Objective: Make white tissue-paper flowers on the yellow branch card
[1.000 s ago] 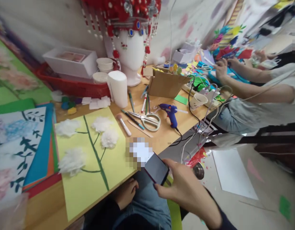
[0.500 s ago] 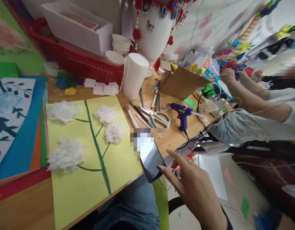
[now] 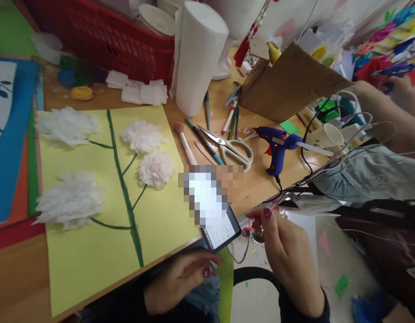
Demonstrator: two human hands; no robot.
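Note:
A phone (image 3: 224, 231) with a lit, partly blurred screen lies at the table's front edge, its lower end jutting past it. Below its near corner is my left hand (image 3: 182, 278), fingers loosely stretched and holding nothing visible. My right hand (image 3: 290, 253) hovers just right of the phone, apart from it, with fingers loosely bent and thumb raised; I see nothing in it. Left of the phone lies a yellow sheet (image 3: 93, 264) bearing a green painted stem (image 3: 121, 179) and several white ruffled paper flowers, including a small one (image 3: 156, 169).
Behind the phone lie scissors (image 3: 229, 148), a brush (image 3: 186, 143) and pens. A blue glue gun (image 3: 277, 146) with a cord is to the right. A white paper roll (image 3: 200, 58), red basket (image 3: 120, 45) and cardboard box (image 3: 291, 83) stand behind. Another person's arm (image 3: 378, 107) reaches in at right.
My left hand has come into view below the phone. My right hand's outstretched fingers have bent and drawn back from the screen. The view has moved closer to the table.

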